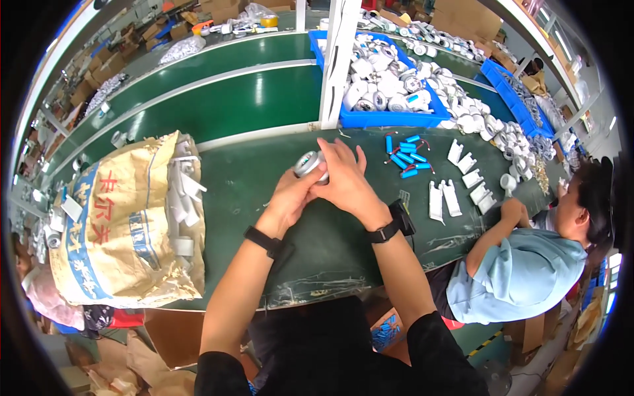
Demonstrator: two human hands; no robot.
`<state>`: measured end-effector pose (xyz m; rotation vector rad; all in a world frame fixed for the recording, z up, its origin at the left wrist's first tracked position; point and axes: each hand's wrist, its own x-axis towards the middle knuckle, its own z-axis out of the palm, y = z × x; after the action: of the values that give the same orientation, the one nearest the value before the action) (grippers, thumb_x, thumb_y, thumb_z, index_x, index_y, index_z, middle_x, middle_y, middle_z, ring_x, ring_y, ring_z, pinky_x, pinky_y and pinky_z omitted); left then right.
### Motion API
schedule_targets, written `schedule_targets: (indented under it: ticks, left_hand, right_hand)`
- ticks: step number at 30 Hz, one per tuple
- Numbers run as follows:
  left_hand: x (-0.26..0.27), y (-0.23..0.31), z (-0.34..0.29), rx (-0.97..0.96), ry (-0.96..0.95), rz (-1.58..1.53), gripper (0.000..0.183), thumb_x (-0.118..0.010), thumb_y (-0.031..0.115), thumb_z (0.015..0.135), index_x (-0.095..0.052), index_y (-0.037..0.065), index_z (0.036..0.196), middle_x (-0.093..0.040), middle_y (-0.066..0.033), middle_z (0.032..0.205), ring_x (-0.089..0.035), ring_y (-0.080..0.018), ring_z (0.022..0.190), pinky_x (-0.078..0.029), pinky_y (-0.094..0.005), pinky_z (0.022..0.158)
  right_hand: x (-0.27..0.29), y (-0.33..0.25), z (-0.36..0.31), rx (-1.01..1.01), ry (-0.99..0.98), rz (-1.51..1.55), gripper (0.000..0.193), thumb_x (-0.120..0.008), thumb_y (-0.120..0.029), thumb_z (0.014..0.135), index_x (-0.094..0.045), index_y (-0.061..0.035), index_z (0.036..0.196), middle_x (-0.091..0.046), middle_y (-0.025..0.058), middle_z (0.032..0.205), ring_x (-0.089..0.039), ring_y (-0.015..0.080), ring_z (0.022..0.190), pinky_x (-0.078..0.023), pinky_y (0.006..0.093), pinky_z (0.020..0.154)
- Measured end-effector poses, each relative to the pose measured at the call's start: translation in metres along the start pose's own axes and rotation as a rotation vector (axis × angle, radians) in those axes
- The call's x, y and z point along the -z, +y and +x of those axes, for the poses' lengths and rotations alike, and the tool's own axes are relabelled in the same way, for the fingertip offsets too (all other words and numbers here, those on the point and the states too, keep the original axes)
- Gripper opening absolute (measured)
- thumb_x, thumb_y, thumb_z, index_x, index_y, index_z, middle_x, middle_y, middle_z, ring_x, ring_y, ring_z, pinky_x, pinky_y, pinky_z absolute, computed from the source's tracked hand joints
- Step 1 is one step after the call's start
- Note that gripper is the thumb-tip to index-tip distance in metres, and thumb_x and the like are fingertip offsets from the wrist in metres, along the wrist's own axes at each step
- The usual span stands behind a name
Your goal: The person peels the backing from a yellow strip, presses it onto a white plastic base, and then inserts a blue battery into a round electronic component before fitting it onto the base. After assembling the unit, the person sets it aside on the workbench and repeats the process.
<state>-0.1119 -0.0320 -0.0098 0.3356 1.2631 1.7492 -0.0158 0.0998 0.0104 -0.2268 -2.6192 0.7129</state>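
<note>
Both hands meet above the green bench, a little left of its middle. Between them is a round white plastic housing (308, 163), its open face showing something dark and greenish inside. My left hand (290, 196) grips it from below and the left, fingers closed. My right hand (347, 179) wraps its right side, the thumb pressed in near the left fingers and the other fingers pointing up. The lower part of the housing is hidden by the hands. To the right of my right hand lie several blue battery cells (404, 159) with thin red wires. Further right are white plastic shells (451, 198).
A large paper sack (125, 231) of white parts stands at the left. Behind the bench, a blue crate (396, 119) is heaped with white housings, beside a white post (333, 72). A co-worker (522, 264) in light blue sits at the right. Another blue crate (512, 89) stands far right.
</note>
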Motion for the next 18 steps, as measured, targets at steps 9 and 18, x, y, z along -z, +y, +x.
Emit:
schedule_targets:
  ticks: [9, 18]
  left_hand:
    - [0.078, 0.030, -0.011, -0.290, 0.213, 0.271, 0.069, -0.085, 0.002, 0.079, -0.048, 0.003, 0.137, -0.064, -0.0052, 0.121, -0.063, -0.0153, 0.111, -0.053, -0.0303, 0.096]
    - [0.082, 0.041, -0.019, -0.229, 0.194, 0.160, 0.071, -0.084, 0.000, 0.081, -0.047, 0.006, 0.140, -0.062, -0.0039, 0.123, -0.062, -0.0155, 0.113, -0.054, -0.0316, 0.097]
  right_hand:
    - [-0.048, 0.031, 0.033, 0.104, 0.201, 0.192, 0.067, -0.081, -0.017, 0.080, -0.054, -0.0063, 0.140, -0.059, 0.0203, 0.137, -0.055, 0.0393, 0.128, -0.040, 0.0479, 0.111]
    - [-0.071, 0.015, 0.041, 0.131, 0.311, 0.165, 0.029, -0.074, -0.008, 0.086, -0.063, -0.0046, 0.112, -0.070, 0.0146, 0.090, -0.069, 0.0369, 0.085, -0.054, 0.0455, 0.072]
